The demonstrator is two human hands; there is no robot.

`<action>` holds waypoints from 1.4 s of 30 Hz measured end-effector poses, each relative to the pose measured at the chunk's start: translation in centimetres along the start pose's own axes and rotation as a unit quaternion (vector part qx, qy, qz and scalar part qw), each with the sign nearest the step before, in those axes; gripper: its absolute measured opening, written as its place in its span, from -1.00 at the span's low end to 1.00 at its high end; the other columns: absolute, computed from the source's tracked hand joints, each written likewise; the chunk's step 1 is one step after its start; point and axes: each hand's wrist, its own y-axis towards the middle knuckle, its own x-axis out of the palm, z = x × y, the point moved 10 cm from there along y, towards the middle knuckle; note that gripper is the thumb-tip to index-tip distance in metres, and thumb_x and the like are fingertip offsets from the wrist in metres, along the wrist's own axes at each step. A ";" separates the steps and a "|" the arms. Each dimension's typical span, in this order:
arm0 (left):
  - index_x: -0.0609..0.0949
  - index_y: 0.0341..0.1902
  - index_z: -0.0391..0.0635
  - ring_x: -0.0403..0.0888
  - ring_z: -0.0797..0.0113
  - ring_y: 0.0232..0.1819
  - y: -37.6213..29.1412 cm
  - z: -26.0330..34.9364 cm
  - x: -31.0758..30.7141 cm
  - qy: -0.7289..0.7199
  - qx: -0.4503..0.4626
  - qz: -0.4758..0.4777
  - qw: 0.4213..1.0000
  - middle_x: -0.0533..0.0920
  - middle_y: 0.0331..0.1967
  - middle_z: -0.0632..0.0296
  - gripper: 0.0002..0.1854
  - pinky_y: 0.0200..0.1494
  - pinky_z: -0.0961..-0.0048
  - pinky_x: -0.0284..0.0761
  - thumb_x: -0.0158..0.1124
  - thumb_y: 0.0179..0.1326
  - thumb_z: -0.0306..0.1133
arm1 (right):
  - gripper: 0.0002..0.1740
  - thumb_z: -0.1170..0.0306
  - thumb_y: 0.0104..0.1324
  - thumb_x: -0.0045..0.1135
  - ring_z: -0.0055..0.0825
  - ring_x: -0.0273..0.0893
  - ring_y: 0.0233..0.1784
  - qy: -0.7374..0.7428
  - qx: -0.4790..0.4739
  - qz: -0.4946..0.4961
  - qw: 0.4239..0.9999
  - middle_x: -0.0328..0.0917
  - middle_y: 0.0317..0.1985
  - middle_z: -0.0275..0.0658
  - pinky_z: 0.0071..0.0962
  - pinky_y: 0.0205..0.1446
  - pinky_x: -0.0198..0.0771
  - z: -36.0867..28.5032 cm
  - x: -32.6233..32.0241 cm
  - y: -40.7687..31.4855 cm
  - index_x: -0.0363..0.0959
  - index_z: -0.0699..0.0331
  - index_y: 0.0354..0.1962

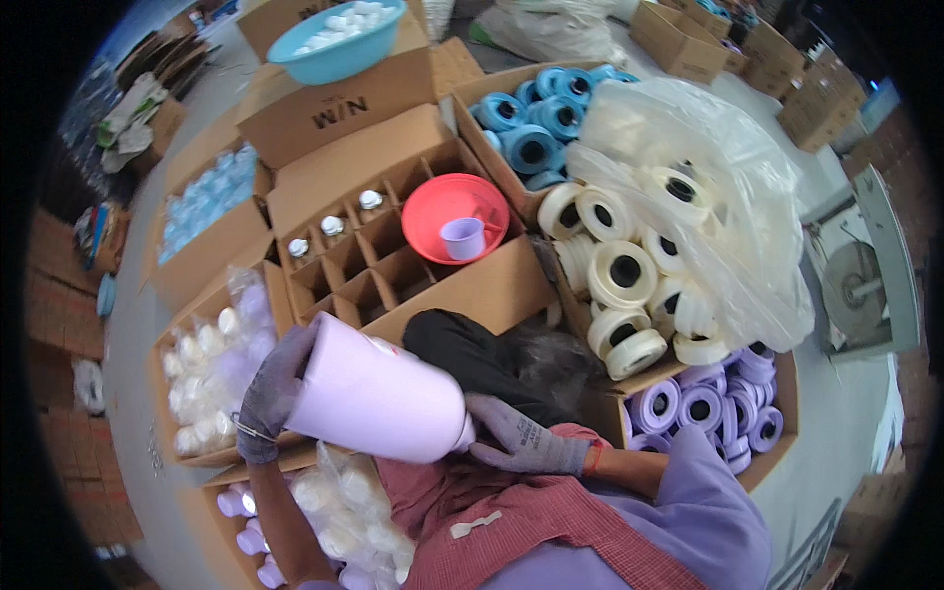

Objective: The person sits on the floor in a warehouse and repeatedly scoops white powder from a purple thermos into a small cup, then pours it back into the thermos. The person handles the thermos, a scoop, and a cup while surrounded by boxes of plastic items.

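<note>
A large lilac bottle-shaped body lies tilted across my lap, its wide end to the left and its narrow neck to the right. My left hand, in a grey work glove, grips the wide end. At the neck, my gloved right hand has its fingers around the narrow part, which they partly hide. Just beyond is a divided cardboard box with three white-topped items in its cells. A red plastic bowl rests on the dividers, holding a small lilac cup.
Around me stand cardboard boxes of blue ring-shaped parts, cream ring-shaped parts and lilac ring-shaped parts. Clear plastic sheeting drapes over the cream ones. Bagged white parts lie at lower left. A blue basin sits on a box behind.
</note>
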 end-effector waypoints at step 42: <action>0.29 0.36 -0.23 0.56 0.18 0.13 1.9 3.1 1.1 -0.527 0.108 0.321 0.779 0.48 0.18 0.07 -0.30 0.03 0.22 0.64 0.28 0.28 -0.11 | -0.29 0.27 0.09 0.31 0.05 0.49 0.07 -0.258 -0.262 0.178 0.913 0.32 0.14 0.12 -0.09 0.11 0.44 -12.4 -10.4 16.3 0.30 0.19 0.20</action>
